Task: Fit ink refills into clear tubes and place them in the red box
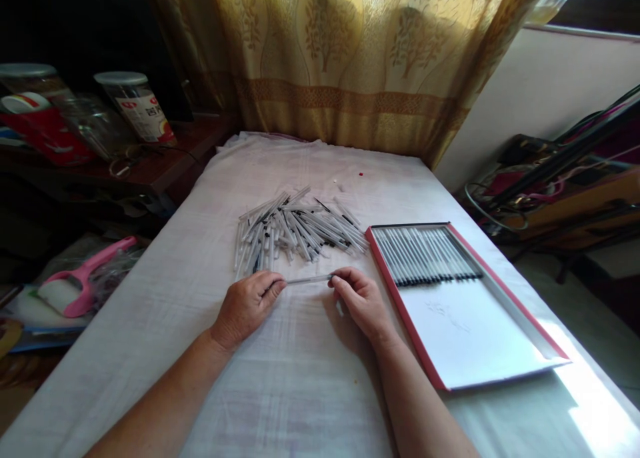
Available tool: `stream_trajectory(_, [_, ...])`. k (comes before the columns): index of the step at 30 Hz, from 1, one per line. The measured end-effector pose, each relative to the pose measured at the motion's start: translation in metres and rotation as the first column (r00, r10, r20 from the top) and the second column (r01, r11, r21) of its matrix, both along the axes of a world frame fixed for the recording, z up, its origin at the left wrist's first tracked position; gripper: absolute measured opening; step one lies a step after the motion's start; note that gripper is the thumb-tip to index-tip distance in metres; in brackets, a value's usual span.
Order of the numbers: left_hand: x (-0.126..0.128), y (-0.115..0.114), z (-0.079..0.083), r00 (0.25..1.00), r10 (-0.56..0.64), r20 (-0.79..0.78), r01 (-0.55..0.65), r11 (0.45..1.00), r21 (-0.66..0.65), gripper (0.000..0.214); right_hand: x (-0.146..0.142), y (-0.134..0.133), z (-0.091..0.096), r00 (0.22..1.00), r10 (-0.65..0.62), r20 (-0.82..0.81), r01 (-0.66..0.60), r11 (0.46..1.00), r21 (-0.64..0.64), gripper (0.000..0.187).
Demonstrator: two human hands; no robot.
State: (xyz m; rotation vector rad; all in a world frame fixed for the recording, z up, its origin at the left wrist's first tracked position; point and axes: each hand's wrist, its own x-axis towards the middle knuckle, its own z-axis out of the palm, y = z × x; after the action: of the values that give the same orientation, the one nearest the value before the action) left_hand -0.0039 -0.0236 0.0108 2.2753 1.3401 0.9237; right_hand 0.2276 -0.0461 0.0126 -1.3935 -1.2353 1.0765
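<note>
Between my two hands a clear ballpoint pen (309, 280) is held level, just above the cloth. My left hand (250, 305) pinches its left end, and my right hand (361, 301) has the other end between thumb and fingers. Beyond them lies a loose heap of similar clear pens (300, 228) with dark tips, pointing in many directions. To the right of my right hand is a shallow red-edged box (410, 338). A row of pens (430, 253) lies side by side in its far part, dark ends toward me. The pen's ends are hidden by my fingers.
A pale cloth (175, 298) covers the table. Tiny bits, one of them red (361, 175), lie behind the heap. On the left, a dark shelf holds a lidded canister (143, 108) and jars; a pink-handled item (95, 278) sits lower. A gold curtain (330, 58) hangs behind.
</note>
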Motion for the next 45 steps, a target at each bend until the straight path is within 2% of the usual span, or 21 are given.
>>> stream_trajectory(6, [0.007, -0.002, -0.001, 0.999, 0.025, 0.03, -0.025, 1.0, -0.005, 0.021, -0.004, 0.002, -0.002, 0.99, -0.01, -0.141, 0.008, 1.0, -0.009, 0.028])
stream_trajectory(9, [0.009, 0.001, 0.0, 1.0, -0.016, 0.008, 0.016, 1.0, -0.01, 0.022, -0.005, 0.003, -0.003, 0.979, -0.021, -0.203, 0.021, 1.0, -0.003, 0.031])
stream_trajectory(11, [0.007, 0.009, 0.001, 0.998, -0.059, -0.034, 0.059, 0.998, 0.006, 0.025, -0.003, 0.002, -0.003, 0.976, -0.047, -0.213, 0.048, 0.999, -0.002, 0.027])
stream_trajectory(14, [0.005, 0.03, 0.005, 0.983, -0.009, -0.181, 0.032, 0.992, 0.124, 0.027, 0.002, -0.002, -0.003, 0.963, -0.13, -0.237, 0.134, 0.991, 0.002, 0.023])
stream_trajectory(18, [0.009, 0.06, 0.009, 0.871, 0.027, -0.491, 0.104, 0.966, 0.238, 0.03, 0.009, -0.009, -0.003, 0.936, -0.237, -0.261, 0.247, 0.969, 0.003, 0.021])
stream_trajectory(23, [0.02, 0.077, 0.013, 0.746, 0.015, -0.666, 0.263, 0.912, 0.316, 0.023, 0.012, -0.013, -0.005, 0.93, -0.279, -0.238, 0.3, 0.952, 0.056, 0.019])
stream_trajectory(27, [0.021, 0.076, 0.014, 0.727, -0.017, -0.686, 0.344, 0.874, 0.342, 0.021, 0.013, -0.012, -0.004, 0.91, -0.344, -0.23, 0.374, 0.922, 0.102, 0.018])
stream_trajectory(33, [0.02, 0.074, 0.006, 0.735, -0.026, -0.677, 0.36, 0.862, 0.357, 0.018, 0.013, -0.012, -0.003, 0.882, -0.386, -0.269, 0.43, 0.894, 0.125, 0.018])
stream_trajectory(40, [0.024, 0.079, 0.01, 0.741, -0.065, -0.668, 0.314, 0.913, 0.26, 0.017, 0.013, -0.012, -0.003, 0.88, -0.391, -0.268, 0.434, 0.892, 0.123, 0.018])
stream_trajectory(45, [0.028, 0.079, 0.015, 0.753, -0.062, -0.655, 0.288, 0.926, 0.244, 0.012, 0.014, -0.011, -0.003, 0.876, -0.406, -0.259, 0.447, 0.886, 0.124, 0.019])
